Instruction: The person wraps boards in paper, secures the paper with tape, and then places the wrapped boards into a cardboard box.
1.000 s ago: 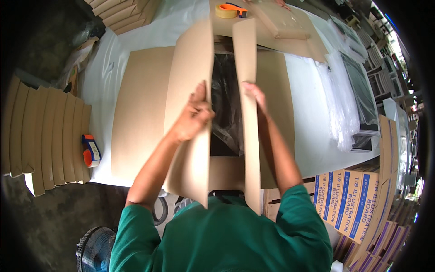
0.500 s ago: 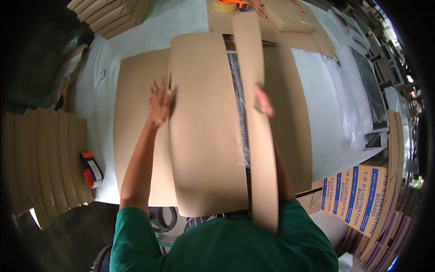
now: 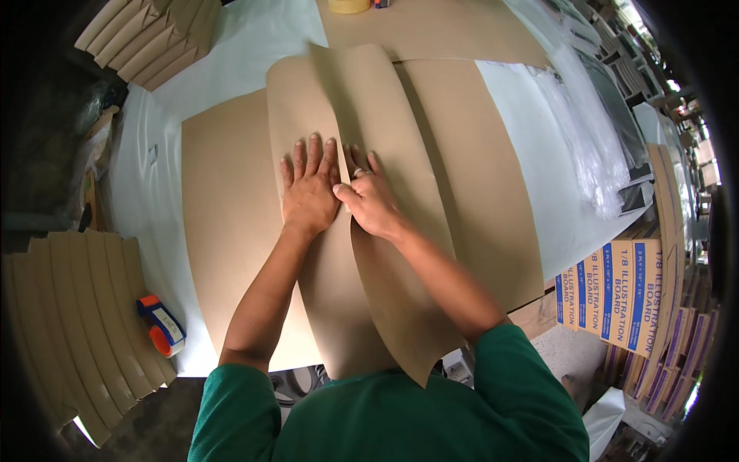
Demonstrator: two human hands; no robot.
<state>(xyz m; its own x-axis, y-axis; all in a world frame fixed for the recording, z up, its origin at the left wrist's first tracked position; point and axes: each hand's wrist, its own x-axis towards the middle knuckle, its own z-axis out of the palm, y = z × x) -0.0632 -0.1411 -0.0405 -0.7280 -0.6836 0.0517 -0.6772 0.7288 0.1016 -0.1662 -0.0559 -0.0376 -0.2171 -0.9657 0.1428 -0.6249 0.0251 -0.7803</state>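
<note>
So the brown paper bundle (image 3: 354,308) is pretty much closed up now. A second ago both flaps were standing up with a dark, plastic-covered panel showing between them, and half a second ago there was just a thin strip of it left. Now the right flap (image 3: 389,123) has come over on top of the left flap (image 3: 296,96) and the panel's hidden.

The left hand (image 3: 309,199) has shifted too: it was at the bundle's left side, now it's palm down on the left flap, fingers straight and slightly spread, not gripping anything. The right hand (image 3: 373,204) is curled at the right flap's free edge, thumb on the left of it and bent fingers on the right, gap pretty small. Can't tell how hard it's pinching.

The bundle sits mid-table on a flat brown sheet (image 3: 227,208), long axis running from the table's (image 3: 531,185) near edge toward the far edge, far end angled a bit left. Its near end pokes past the near edge, right by the green shirt (image 3: 385,423). That free edge slants more, far end left, near end right. An orange and blue tape dispenser (image 3: 162,326) is by the near left corner.
</note>
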